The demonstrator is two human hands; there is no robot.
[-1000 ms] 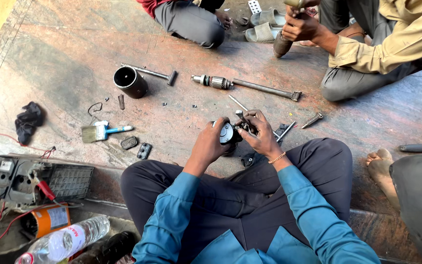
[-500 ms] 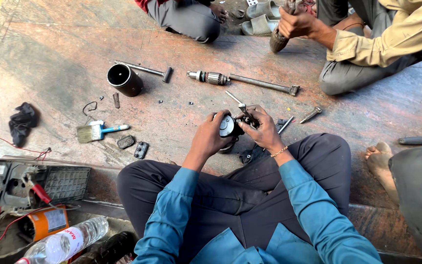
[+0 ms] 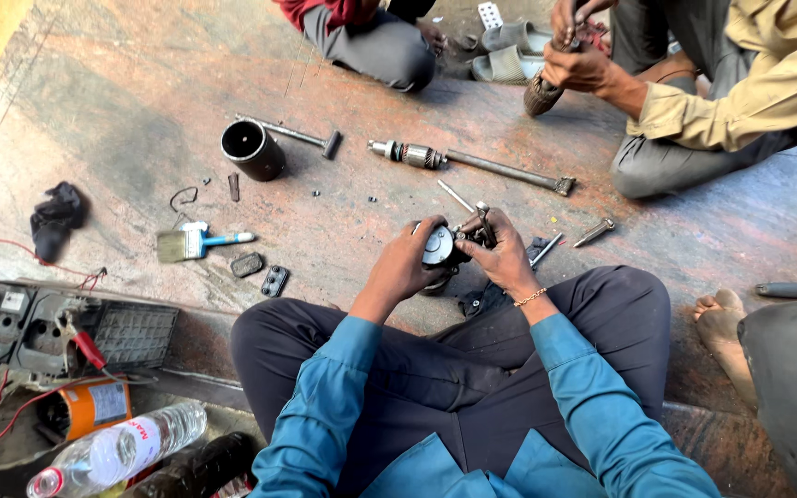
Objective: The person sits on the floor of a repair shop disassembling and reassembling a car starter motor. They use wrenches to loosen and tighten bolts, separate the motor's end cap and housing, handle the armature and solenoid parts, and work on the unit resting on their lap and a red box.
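Workshop floor in daylight

Worn reddish stone floor (image 3: 122, 111) (stained, dusty, scratched), a yellowish strip at the upper left corner; soft, even light, faint shadows.

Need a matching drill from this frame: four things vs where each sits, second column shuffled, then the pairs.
Things:
1. black cylinder
2. paintbrush
3. plastic bottle
4. round metal part

Places:
A. bottom left, beside the orange can
B. held between left hand and right hand
C. on the floor, next to a hammer
D. on the floor, right of a black rag

Pairs: 1-C, 2-D, 3-A, 4-B
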